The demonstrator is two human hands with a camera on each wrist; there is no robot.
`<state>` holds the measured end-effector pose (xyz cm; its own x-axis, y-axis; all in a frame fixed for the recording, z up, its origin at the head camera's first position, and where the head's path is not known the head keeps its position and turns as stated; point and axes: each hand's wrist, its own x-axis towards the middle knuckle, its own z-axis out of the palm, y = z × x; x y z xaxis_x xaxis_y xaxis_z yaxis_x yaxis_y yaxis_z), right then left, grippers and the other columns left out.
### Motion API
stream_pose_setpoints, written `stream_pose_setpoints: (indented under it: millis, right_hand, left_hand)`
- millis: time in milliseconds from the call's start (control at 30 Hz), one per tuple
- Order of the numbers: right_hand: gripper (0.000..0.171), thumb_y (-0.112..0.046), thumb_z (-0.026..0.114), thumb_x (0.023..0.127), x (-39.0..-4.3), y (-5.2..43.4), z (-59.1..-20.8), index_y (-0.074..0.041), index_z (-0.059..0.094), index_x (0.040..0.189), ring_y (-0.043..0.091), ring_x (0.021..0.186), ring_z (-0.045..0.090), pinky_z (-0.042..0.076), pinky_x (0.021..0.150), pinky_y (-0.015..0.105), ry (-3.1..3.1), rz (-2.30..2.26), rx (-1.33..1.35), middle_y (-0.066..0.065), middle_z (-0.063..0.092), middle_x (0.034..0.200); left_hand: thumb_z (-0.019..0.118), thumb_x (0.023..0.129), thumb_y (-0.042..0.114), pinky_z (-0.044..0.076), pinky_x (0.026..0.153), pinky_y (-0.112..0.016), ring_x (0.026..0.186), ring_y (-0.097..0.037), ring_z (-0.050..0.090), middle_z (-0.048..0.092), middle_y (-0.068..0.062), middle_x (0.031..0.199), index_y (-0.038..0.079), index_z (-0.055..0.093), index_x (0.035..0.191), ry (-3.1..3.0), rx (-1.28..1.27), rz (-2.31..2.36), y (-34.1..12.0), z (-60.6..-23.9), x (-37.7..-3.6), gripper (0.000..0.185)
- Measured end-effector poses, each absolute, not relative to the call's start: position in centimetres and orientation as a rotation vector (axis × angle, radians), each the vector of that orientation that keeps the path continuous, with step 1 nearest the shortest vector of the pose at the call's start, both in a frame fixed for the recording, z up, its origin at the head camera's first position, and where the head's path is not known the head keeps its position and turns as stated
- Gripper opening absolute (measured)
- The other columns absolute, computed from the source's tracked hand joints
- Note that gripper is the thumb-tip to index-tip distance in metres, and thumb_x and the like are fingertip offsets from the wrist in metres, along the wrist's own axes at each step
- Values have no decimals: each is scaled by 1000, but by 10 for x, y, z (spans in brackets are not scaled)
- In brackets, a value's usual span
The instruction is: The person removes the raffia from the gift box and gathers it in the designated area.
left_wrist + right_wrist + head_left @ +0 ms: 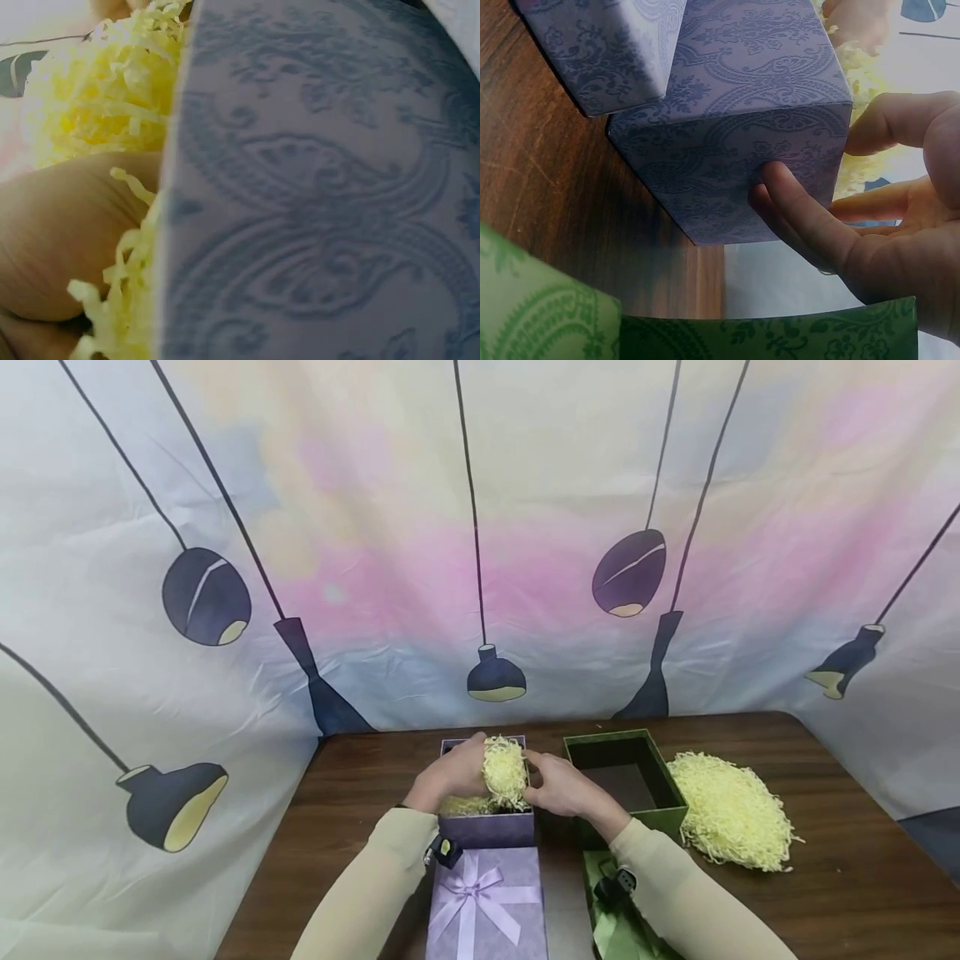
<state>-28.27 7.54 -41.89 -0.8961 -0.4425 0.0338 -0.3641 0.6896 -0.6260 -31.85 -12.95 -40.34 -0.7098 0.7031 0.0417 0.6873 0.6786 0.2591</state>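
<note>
A purple patterned box stands at mid-table, with pale yellow shredded paper inside. My left hand reaches over its left side and holds a raised clump of shredded paper; the clump hides its fingertips. From the right, my right hand brings thumb and index finger to the rim beside the clump. Its other fingers lie extended against the box's outer wall in the right wrist view. More strands poke up between my left hand and the near wall.
The purple lid with a lilac ribbon bow lies in front of the box. To the right stands an open green box, its green lid under my right forearm. A heap of shredded paper sits on the wooden table beside it.
</note>
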Motion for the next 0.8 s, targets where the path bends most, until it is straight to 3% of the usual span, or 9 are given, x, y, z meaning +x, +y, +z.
stream_pose_setpoints:
  millis: [100,267,400,567,800]
  right_hand:
    - [72,-11,66,80,-282,75,-419,7,38,145,18,92,62,48,73,31,2778,-985,-658,21,57,133]
    - [74,-9,64,79,-282,75,-419,7,36,146,17,93,64,49,72,31,2769,-995,-630,21,55,136]
    - [73,-10,64,79,-281,76,-419,8,37,145,19,96,64,50,73,33,2777,-984,-618,22,56,134]
    - [74,-10,64,78,-281,75,-421,7,37,145,20,97,65,51,74,33,2772,-998,-617,20,61,126]
    - [73,-10,62,77,-282,75,-419,6,39,145,18,97,63,48,73,33,2773,-997,-632,18,64,121]
  left_hand:
    - [73,79,12,45,93,-39,98,-19,55,66,4,101,18,68,108,2837,1262,447,-133,-400,-319,30]
    - [75,76,13,43,101,-43,107,-23,56,63,-3,111,13,65,114,2849,1216,600,-136,-393,-318,39]
    - [77,74,15,45,99,-44,111,-25,54,58,-8,120,12,61,122,2846,1162,719,-138,-385,-316,50]
    - [79,73,18,47,94,-41,104,-23,55,58,-9,116,10,61,122,2862,1233,843,-144,-373,-314,53]
    - [82,69,15,48,97,-44,107,-27,56,59,-14,118,6,61,123,2908,1270,933,-157,-351,-306,59]
